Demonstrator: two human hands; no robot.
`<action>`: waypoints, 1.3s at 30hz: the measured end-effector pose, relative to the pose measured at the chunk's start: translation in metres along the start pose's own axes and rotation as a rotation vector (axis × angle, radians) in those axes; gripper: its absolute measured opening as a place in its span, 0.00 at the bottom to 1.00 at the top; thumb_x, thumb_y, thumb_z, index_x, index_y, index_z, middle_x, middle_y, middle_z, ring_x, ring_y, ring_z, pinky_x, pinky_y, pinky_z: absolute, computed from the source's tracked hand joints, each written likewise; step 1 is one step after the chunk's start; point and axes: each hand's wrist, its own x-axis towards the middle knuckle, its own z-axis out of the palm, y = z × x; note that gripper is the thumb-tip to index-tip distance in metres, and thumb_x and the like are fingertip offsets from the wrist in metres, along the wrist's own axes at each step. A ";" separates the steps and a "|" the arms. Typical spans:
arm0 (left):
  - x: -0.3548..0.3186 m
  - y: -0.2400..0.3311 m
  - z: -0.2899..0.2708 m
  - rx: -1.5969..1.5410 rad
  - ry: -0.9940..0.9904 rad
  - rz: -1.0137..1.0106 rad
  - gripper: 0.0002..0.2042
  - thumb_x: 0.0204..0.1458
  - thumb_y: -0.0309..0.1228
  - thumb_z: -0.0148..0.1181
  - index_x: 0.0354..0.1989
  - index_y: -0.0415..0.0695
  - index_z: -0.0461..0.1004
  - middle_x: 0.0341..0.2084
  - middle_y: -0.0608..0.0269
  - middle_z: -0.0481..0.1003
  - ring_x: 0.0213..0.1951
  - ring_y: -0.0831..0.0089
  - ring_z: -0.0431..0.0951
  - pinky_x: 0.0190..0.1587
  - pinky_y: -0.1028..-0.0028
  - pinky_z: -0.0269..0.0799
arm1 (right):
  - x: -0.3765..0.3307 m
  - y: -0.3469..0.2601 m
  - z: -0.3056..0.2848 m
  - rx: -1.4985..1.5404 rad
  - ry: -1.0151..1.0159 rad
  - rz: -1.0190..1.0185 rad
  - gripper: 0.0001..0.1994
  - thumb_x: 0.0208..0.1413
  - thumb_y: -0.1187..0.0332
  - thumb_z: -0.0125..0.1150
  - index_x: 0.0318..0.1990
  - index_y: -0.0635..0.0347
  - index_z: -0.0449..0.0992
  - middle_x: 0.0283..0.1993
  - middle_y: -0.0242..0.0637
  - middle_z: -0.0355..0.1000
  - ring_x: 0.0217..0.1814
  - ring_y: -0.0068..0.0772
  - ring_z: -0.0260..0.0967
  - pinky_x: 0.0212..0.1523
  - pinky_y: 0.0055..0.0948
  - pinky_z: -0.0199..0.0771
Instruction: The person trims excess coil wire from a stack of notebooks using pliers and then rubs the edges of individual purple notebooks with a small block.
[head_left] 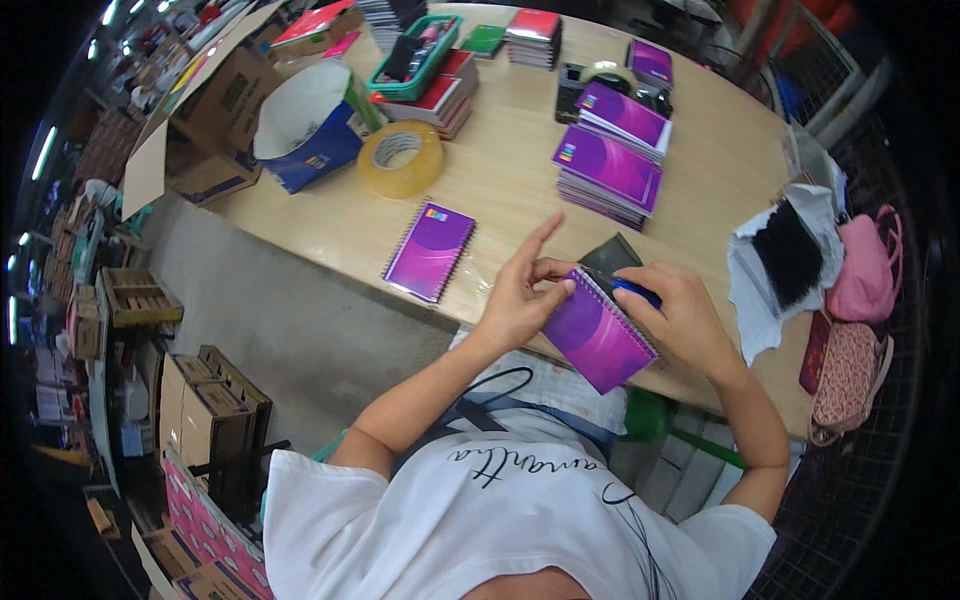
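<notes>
At centre, the left hand pinches the notebook near its coil, probably to steady it; the right hand grips a blue tool at that edge. Stacked notebooks sit upper right of centre on the desk, seemingly piled to save room. Upper left, a green basket holds mixed small items; the blue bin's contents are unclear.

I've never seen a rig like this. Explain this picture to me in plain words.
There is no machine here: these are a person's own bare hands, seen from a camera worn on their head. Its wide lens bends straight edges. The left hand holds a purple spiral notebook; the right hand holds a blue tool, its kind hard to tell, near the spiral. On the table lie a second notebook, a tape roll and stacked purple booklets.
</notes>
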 end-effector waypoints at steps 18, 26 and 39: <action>-0.050 -0.044 -0.150 1.074 0.957 0.071 0.17 0.47 0.26 0.62 0.49 0.46 0.79 0.33 0.59 0.71 0.39 0.66 0.71 0.47 0.69 0.66 | -0.058 0.134 0.059 -0.431 0.577 0.231 0.20 0.51 0.66 0.63 0.51 0.63 0.72 0.44 0.50 0.67 0.50 0.53 0.62 0.53 0.46 0.61; -0.057 -0.040 -0.151 1.063 0.920 0.040 0.16 0.47 0.28 0.63 0.47 0.44 0.80 0.35 0.57 0.72 0.42 0.62 0.70 0.50 0.68 0.66 | -0.050 0.138 0.067 -0.516 0.585 0.221 0.23 0.52 0.63 0.63 0.54 0.61 0.70 0.48 0.48 0.65 0.51 0.52 0.62 0.54 0.48 0.59; 0.167 0.013 -0.074 0.963 0.348 0.420 0.28 0.45 0.41 0.71 0.53 0.39 0.74 0.40 0.52 0.76 0.41 0.64 0.77 0.42 0.68 0.74 | 0.013 0.076 0.089 -0.413 0.441 -0.070 0.29 0.39 0.66 0.72 0.54 0.48 0.76 0.68 0.49 0.56 0.65 0.55 0.58 0.62 0.46 0.61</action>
